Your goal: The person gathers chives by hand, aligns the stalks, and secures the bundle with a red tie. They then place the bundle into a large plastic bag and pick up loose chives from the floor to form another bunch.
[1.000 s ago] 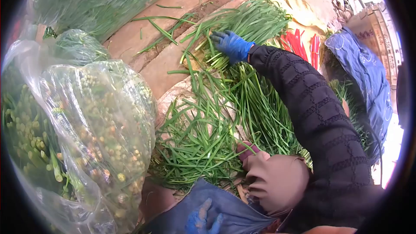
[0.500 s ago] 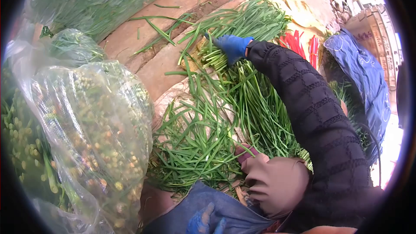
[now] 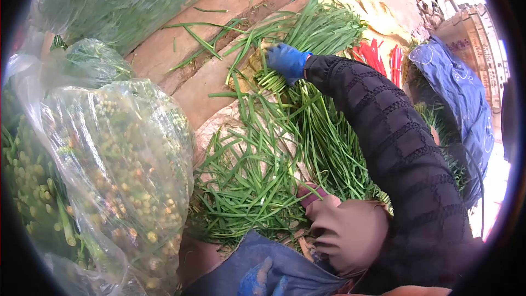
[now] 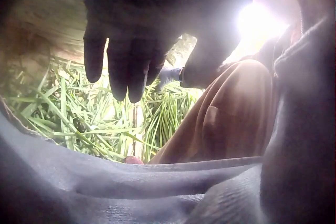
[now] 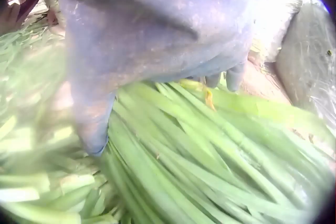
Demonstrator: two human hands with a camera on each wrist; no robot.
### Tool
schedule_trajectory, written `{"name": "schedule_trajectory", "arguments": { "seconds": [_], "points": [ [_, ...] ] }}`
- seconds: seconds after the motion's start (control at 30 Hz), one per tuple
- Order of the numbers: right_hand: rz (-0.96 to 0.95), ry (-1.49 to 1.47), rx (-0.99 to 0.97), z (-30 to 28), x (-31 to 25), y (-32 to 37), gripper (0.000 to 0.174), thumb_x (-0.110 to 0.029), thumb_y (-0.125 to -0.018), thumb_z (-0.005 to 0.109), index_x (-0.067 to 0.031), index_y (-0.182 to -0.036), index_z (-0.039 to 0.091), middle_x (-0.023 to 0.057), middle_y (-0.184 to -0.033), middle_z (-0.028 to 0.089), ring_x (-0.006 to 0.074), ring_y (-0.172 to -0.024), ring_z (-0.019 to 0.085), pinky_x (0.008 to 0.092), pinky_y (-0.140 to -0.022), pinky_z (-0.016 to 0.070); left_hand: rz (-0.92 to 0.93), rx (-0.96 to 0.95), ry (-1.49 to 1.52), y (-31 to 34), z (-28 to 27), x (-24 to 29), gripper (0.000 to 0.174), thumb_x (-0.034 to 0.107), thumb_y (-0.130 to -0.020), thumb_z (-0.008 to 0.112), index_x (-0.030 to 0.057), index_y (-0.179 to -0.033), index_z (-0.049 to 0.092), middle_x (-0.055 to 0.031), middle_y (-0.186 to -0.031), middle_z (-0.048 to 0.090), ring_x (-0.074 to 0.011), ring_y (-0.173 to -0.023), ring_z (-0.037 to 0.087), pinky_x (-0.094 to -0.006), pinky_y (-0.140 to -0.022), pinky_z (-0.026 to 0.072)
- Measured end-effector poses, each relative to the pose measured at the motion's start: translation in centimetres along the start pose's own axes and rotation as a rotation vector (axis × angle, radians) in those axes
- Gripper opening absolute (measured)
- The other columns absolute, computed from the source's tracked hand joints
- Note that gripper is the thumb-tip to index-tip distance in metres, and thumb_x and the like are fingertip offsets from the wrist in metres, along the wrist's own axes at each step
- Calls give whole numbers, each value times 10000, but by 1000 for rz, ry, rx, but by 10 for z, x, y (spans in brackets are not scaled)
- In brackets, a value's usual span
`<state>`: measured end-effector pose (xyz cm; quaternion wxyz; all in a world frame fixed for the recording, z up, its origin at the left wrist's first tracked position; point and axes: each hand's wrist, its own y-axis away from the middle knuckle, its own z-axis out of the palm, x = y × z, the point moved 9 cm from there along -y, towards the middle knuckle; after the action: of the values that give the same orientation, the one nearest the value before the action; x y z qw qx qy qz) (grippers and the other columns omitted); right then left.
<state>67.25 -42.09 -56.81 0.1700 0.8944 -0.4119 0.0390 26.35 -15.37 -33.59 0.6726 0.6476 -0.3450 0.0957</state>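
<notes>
In a blue glove, my right hand (image 3: 287,61) is at the stem end of a pile of garlic chives (image 3: 329,27). The right wrist view has its thumb on one side and fingers on the other, curled round a bunch of long flat leaves (image 5: 194,155). Pale cut stem ends (image 3: 268,81) lie just below this hand. Low in the head view, my gloved left hand (image 3: 257,282) hangs over a blue apron (image 3: 274,257), partly cut off by the frame. Its fingers point down, loose and empty, in the left wrist view.
Loose green leaves (image 3: 246,186) lie scattered before my knees, beside another pile of chives (image 3: 334,137). A big clear plastic bag (image 3: 120,159) of stalks stands at left, another bag (image 3: 131,5) behind it. Red ties (image 3: 372,55) and a blue cloth (image 3: 460,87) are at right.
My right hand was spread over the pile with fingers extended; its fingers have now curled in round the bunch, and the hand sits slightly further left. My left hand has barely moved.
</notes>
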Motion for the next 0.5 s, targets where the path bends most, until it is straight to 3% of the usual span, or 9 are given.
{"name": "schedule_trajectory", "arguments": {
  "seconds": [0.03,0.13,0.17,0.3,0.5],
  "points": [
    [-40,-228,-192,21,2,0,683,-309,-395,865,-80,-984,605,101,-1024,610,301,-1039,567,405,-847,444,97,-11,-90,-2,-3,18,463,65,-875,551,56,-1325,441,-66,-1140,536,-185,-1008,515,-317,-909,439],
    [22,-352,-155,-10,3,16,598,-260,-434,843,-70,-938,583,122,-957,632,317,-940,610,412,-813,455,388,-36,-357,-3,-8,77,563,100,-849,605,36,-1363,384,-189,-1132,531,-336,-1032,523,-387,-897,436],
    [24,-358,-144,-11,5,16,533,-227,-465,819,-73,-916,580,125,-846,638,349,-845,624,426,-756,474,482,-44,-448,0,-6,87,600,112,-840,623,29,-1375,365,-230,-1129,529,-387,-1040,525,-411,-893,435],
    [32,-378,-136,-9,8,13,514,-234,-474,822,-96,-911,590,144,-800,632,367,-806,622,430,-687,500,532,78,-499,6,0,70,580,65,-802,648,30,-1333,416,-193,-1055,551,-340,-941,545,-377,-830,449],
    [32,-361,-112,-43,17,13,483,-245,-500,803,-98,-913,599,145,-815,639,364,-809,625,429,-677,505,540,157,-506,7,-1,53,562,7,-755,680,31,-1279,481,-146,-962,579,-281,-816,571,-334,-752,467]
  ]
}}
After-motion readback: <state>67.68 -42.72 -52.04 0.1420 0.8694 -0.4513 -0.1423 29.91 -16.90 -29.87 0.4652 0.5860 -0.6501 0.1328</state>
